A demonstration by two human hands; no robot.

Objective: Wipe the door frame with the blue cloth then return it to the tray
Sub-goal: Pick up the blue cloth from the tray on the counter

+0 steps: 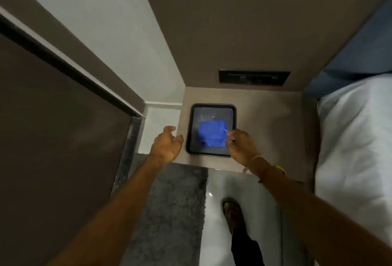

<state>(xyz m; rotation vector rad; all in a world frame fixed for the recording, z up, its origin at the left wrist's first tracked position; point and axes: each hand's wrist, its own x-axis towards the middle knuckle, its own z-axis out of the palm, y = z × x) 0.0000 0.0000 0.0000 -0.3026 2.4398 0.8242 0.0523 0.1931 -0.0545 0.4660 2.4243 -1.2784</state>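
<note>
A folded blue cloth [212,133] lies in a dark-rimmed tray [189,130] on a small beige side table [271,130]. My right hand [240,143] hovers at the tray's right front corner, fingers curled at the cloth's right edge; whether it grips the cloth is unclear. My left hand [166,145] is just left of the tray, fingers apart, holding nothing. The dark door [53,128] and its frame [70,62] run along the left side.
A bed with white bedding [356,138] stands to the right of the table. A dark switch panel [254,77] is set in the wall above the table. A grey mat [169,212] and my sandalled foot [233,212] are on the floor below.
</note>
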